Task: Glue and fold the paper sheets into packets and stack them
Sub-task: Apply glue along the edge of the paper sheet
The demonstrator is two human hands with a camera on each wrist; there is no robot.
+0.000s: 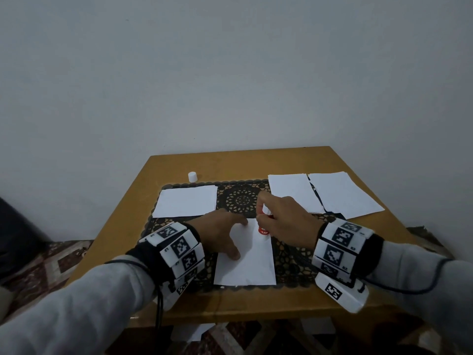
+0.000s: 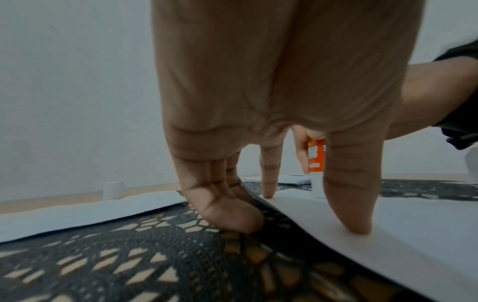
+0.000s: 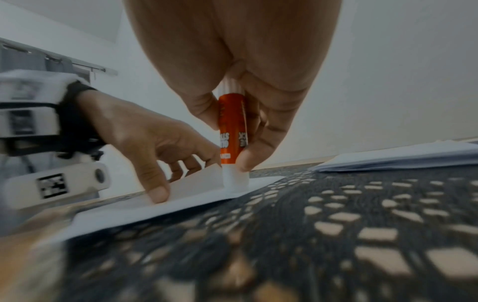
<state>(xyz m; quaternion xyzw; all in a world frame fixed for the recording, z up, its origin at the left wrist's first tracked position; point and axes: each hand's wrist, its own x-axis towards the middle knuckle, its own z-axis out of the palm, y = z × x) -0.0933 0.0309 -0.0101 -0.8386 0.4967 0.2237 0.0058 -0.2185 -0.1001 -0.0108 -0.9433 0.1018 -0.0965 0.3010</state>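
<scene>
My right hand (image 1: 286,221) is clamped around an orange glue stick (image 3: 231,130), held upright with its white tip down on the far right corner of the sheet (image 1: 247,262) in front of me. Fingers and thumb grip the barrel on both sides.

My left hand (image 1: 217,235) is spread, fingers straight. The index fingertip and thumb press down on the left part of that sheet; the other fingers (image 2: 227,212) rest on the mat beside its left edge. The left hand grips nothing.

The sheet lies flat at the near middle of a black lace mat (image 1: 242,198), which covers the centre of the wooden surface (image 1: 122,201).

A folded white paper (image 1: 186,201) lies on the far left part of the mat. Two piles of white sheets lie side by side at the far right: one (image 1: 294,192) partly on the mat, the other (image 1: 343,193) further right on the surface.

A white cap (image 1: 192,176) stands alone on the surface at the far left, just beyond the mat's edge.

Both wrists carry bands with black-and-white markers (image 1: 179,248).
</scene>
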